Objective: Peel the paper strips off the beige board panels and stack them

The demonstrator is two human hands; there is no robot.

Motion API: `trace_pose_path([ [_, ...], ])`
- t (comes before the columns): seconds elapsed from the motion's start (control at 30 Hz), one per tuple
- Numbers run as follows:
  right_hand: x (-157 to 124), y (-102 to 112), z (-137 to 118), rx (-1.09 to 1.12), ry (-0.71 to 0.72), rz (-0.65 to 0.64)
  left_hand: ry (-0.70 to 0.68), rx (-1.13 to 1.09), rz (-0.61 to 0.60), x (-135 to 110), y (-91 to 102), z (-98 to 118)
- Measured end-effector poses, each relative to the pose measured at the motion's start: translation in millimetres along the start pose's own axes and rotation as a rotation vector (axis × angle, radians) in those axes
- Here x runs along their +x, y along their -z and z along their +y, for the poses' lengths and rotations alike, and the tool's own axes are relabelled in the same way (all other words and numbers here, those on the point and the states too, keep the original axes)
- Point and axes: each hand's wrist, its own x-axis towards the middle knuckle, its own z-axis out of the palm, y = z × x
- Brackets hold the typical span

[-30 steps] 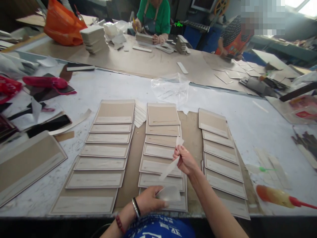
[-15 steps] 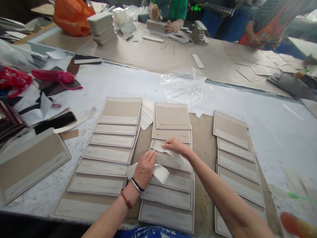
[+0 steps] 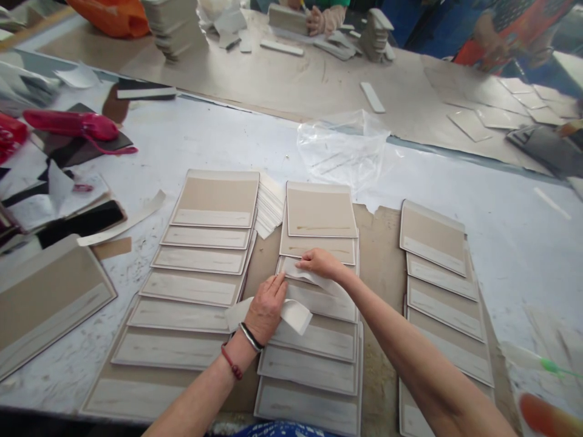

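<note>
Over the middle column of overlapping beige boards (image 3: 321, 209), my right hand (image 3: 320, 264) pinches a white paper strip (image 3: 290, 267). That strip lies along the lower edge of the third board from the top, and my right forearm hides part of it. Just below and to the left, my left hand (image 3: 268, 303) is closed over a small bundle of white paper strips (image 3: 297, 317) whose ends stick out on both sides. Its fingertips touch the left edge of the board column. Boards lower in the column carry similar pale strips, while the top two show brownish streaks.
Similar boards overlap in a left column (image 3: 214, 197) and a right column (image 3: 432, 237). More strips (image 3: 269, 206) lie between columns. A clear plastic bag (image 3: 344, 145) sits behind. Pouches and scraps crowd the left. Across the table, a co-worker's hand (image 3: 316, 21) rests by stacked pieces.
The camera view has tilted down slightly. The strip in my right hand now lies lower and flatter against the board. My left hand keeps its bundle in nearly the same place.
</note>
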Motion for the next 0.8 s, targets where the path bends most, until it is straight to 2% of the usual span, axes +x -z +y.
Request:
trace_pose_path([
  [0.4, 5.5, 0.4, -4.0, -0.115, 0.003, -0.048, -0.027, 0.062, -0.026, 7.0, -0.2, -3.0],
  [0.57, -25.0, 19.9, 18.4, -0.147, -0.039, -0.137, -0.041, 0.089, -0.047, 8.4, 1.0, -4.0],
  [0.67, -54.0, 26.7, 44.7, -0.153, -0.13, -0.051, -0.057, 0.105, -0.044, 8.1, 2.1, -4.4],
  [0.8, -77.3, 19.4, 66.7, -0.177, -0.265, 0.113, -0.08, 0.117, -0.032, 6.9, 2.3, -4.1],
])
